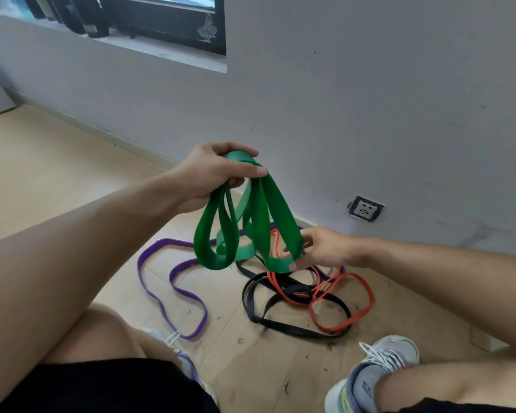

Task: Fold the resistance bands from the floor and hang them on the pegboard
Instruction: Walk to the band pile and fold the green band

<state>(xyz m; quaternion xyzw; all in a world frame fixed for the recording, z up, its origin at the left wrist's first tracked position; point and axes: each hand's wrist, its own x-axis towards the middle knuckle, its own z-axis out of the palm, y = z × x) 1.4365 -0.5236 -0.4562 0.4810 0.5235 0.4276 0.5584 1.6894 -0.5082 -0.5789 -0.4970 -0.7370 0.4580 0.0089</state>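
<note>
Green resistance band (252, 222): wide, flat, glossy, gathered into several hanging loops, held up in the air above the floor (57, 162), in front of the grey wall (370, 99). Left hand (215, 174) grips the bunched top, fingers curled round it w/ thumb over. Right hand (322, 248) pinches the bottom of the rightmost loop betw. thumb and fingers.

On the floor below: purple band (173, 287) snaking left, black band (283, 320) and orange-red band (340, 305) tangled together. Their far ends are hidden behind the green loops and right hand; how they cross is hard to make out. Grey sneaker (382, 371) part cut off by a knee. Wall socket (365, 208) low on the wall.
</note>
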